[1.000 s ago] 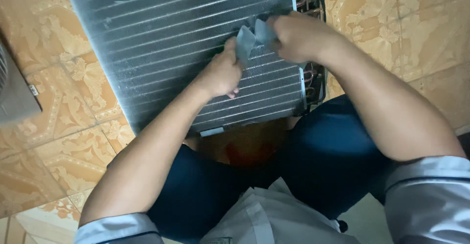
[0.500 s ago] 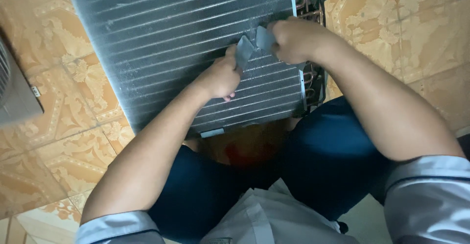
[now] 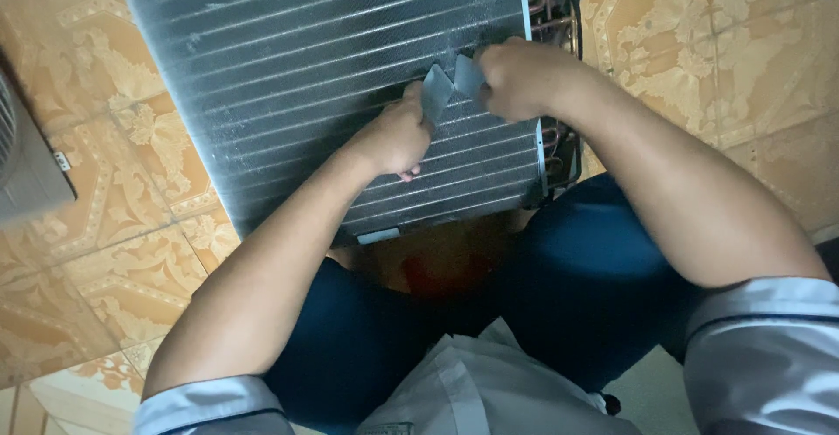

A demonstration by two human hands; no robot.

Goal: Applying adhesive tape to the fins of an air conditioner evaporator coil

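Finned condenser coil fills the top centre, lying flat on the tiled floor. Both hands sit over its lower right part. Copper tubing crowds the coil's right edge. Open floor left and right of the coil; grey unit blocks the far left. Knees close off the near edge.
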